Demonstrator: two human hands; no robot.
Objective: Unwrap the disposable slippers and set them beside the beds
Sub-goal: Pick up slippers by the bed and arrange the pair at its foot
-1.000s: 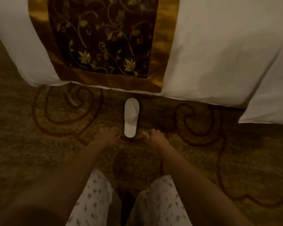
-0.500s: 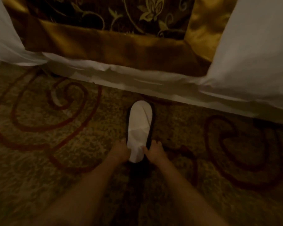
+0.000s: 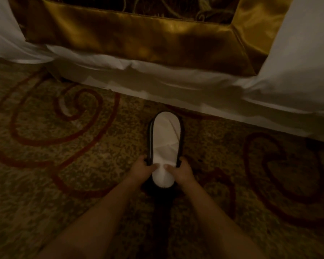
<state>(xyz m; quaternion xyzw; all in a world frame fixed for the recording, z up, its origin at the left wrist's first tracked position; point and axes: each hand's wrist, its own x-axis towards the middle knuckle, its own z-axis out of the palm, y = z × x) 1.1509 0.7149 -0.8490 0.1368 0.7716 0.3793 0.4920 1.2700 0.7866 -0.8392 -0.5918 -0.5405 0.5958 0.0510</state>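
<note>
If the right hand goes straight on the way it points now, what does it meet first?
Apart from the white slipper it grips, the right hand would probably meet the white bed sheet; only carpet lies between, though depth is unclear.

Hotel bedroom: bed (image 3: 157,81), gold runner (image 3: 138,38), carpet (image 3: 64,165).

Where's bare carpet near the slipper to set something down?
Bare carpet lies left of the slipper toward the red swirl, and right of it. Crowded: the gap between toe and bed sheet, and the heel, held by left hand and right hand.
</note>
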